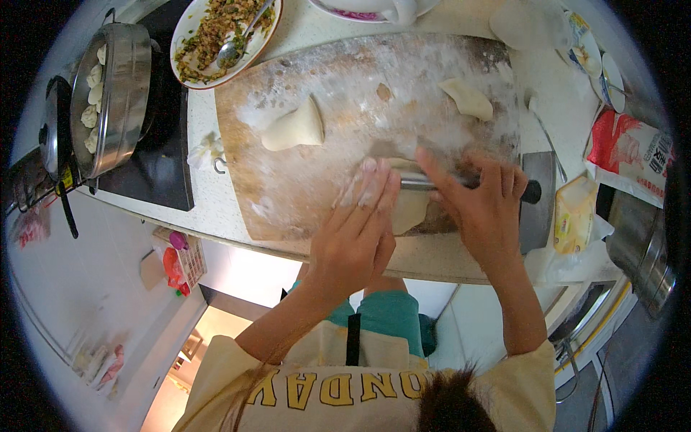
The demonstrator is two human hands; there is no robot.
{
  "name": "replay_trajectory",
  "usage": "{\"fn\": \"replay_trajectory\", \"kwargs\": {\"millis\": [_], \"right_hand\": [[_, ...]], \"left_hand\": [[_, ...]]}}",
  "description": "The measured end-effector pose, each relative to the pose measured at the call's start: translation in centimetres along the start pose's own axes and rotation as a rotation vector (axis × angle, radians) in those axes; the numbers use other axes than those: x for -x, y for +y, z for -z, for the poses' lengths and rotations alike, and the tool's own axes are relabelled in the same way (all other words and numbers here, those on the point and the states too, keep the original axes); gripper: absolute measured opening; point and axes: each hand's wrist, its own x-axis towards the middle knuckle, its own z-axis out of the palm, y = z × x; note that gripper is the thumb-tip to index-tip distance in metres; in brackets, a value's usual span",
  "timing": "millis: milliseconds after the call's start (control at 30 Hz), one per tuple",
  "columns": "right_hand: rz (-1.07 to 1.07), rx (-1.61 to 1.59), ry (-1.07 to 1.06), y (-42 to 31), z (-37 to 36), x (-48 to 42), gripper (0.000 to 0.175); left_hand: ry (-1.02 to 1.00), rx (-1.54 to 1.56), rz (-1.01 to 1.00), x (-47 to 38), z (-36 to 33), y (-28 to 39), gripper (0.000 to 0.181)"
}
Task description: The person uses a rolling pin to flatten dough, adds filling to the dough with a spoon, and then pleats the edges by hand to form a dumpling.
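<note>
A metal rolling pin (414, 180) with a black end knob lies across a thin piece of dough (410, 213) near the front edge of a floured wooden board (345, 97). My left hand (353, 232) lies over the pin's left end with its fingers together and stretched forward, hiding that end. Over the right part of the pin, my right hand (483, 202) curls its fingers, the index finger pointing along toward the left. Flour whitens the left fingertips. Two more dough pieces rest on the board: a larger folded one (296, 129) at left and a small strip (468, 99) at right.
A plate of chopped filling (200, 59) holds a spoon (229, 51). Left of it, a steel steamer (124, 102) with several dumplings stands by the black stove (167, 173). To the right are a cleaver blade (534, 227), a tissue pack (573, 216) and a red-white bag (626, 151).
</note>
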Motion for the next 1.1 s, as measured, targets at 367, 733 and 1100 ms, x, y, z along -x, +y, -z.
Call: {"fn": "replay_trajectory", "kwargs": {"millis": [367, 733, 1100], "right_hand": [[0.021, -0.123, 0.032, 2.5, -1.4, -1.5, 0.055], [-0.196, -0.387, 0.276, 2.2, 1.3, -1.5, 0.051], [-0.084, -0.366, 0.098, 2.9, 2.8, -0.4, 0.054]], "left_hand": [[0.252, -0.007, 0.431, 0.0, 1.1, 0.9, 0.048], [0.172, 0.148, 0.608, -0.5, -0.4, 2.6, 0.029], [0.308, 0.746, 0.526, -1.8, 0.2, 2.0, 0.026]]}}
